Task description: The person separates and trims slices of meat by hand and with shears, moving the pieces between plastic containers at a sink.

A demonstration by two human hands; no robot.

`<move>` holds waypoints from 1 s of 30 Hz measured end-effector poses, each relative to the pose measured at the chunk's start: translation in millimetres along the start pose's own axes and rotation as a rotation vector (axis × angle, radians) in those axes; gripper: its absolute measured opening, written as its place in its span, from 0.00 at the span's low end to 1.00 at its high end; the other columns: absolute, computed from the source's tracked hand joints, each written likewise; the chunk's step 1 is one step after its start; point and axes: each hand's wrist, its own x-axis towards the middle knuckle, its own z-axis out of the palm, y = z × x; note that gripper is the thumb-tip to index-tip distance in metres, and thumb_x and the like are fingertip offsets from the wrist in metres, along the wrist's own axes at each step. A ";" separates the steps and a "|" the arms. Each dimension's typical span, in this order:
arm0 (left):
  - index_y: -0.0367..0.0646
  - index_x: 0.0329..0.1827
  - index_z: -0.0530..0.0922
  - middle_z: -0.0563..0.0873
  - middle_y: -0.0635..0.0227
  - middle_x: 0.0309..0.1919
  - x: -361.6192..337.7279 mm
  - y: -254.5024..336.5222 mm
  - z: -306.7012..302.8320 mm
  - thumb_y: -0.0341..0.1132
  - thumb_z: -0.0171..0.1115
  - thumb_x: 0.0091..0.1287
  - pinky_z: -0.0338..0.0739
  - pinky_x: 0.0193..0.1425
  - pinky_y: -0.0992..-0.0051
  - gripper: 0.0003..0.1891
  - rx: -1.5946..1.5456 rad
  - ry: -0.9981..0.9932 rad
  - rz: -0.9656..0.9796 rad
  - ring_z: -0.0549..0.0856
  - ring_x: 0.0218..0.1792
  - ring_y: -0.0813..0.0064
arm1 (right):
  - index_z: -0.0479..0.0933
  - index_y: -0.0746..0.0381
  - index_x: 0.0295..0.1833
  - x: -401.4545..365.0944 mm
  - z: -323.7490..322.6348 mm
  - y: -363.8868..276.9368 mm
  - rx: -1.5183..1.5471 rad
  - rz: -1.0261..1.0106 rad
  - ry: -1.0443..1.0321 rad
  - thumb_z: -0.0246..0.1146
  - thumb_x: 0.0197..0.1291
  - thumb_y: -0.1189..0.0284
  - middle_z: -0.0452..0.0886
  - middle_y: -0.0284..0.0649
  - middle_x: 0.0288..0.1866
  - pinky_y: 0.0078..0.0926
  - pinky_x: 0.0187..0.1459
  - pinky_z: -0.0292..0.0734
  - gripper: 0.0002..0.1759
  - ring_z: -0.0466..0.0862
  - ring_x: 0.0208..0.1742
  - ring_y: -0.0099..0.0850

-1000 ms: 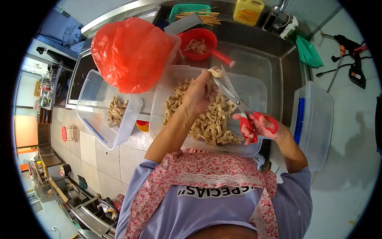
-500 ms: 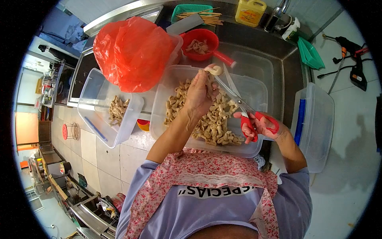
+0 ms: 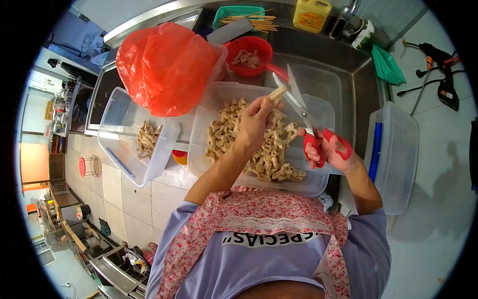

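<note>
My left hand (image 3: 256, 122) pinches a pale, soft piece of intestine (image 3: 278, 93), whose free end sticks up past the fingertips. Red-handled scissors (image 3: 304, 114) are in my right hand (image 3: 332, 152), fingers through the loops. Their blades stand apart, pointing away from me, with the lower blade right at the piece. Beneath both hands is a clear plastic tub (image 3: 195, 149) holding a heap of beige, curled intestine pieces (image 3: 273, 157). My left forearm hides part of that heap.
A smaller clear bin (image 3: 112, 134) with some pieces stands left, beside a red plastic bag (image 3: 162, 70). Behind the tub are a red ladle (image 3: 266, 55), a green basket (image 3: 219, 17) of sticks and a yellow jug (image 3: 312, 15). A clear lidded box (image 3: 398, 164) stands right.
My left hand has come slightly toward me, and the piece that curled over now points up and right. The scissors have shifted a little away from me and turned more upright, blades still apart.
</note>
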 end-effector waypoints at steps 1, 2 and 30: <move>0.41 0.47 0.81 0.81 0.78 0.29 -0.2 0.5 0.6 0.40 0.51 0.74 0.60 0.25 0.86 0.14 0.028 0.005 0.012 0.66 0.22 0.91 | 0.56 0.68 0.70 -0.3 -0.2 -0.2 -0.001 -0.020 0.015 0.62 0.53 0.40 0.70 0.31 0.35 0.25 0.38 0.79 0.52 0.73 0.33 0.21; 0.41 0.47 0.81 0.81 0.78 0.29 -0.8 0.2 0.0 0.39 0.51 0.74 0.59 0.24 0.86 0.14 0.055 0.012 0.023 0.65 0.22 0.91 | 0.57 0.68 0.69 -1.3 1.0 1.2 0.024 -0.017 0.026 0.62 0.53 0.40 0.70 0.31 0.35 0.24 0.36 0.78 0.51 0.72 0.32 0.21; 0.41 0.45 0.82 0.86 0.66 0.37 -86.5 45.8 -159.6 0.22 0.62 0.57 0.77 0.42 0.76 0.13 1.169 0.371 0.410 0.84 0.38 0.76 | 0.81 0.64 0.43 -3.2 -269.9 83.1 -0.671 0.174 0.856 0.65 0.58 0.59 0.80 0.34 0.27 0.22 0.23 0.69 0.18 0.76 0.23 0.23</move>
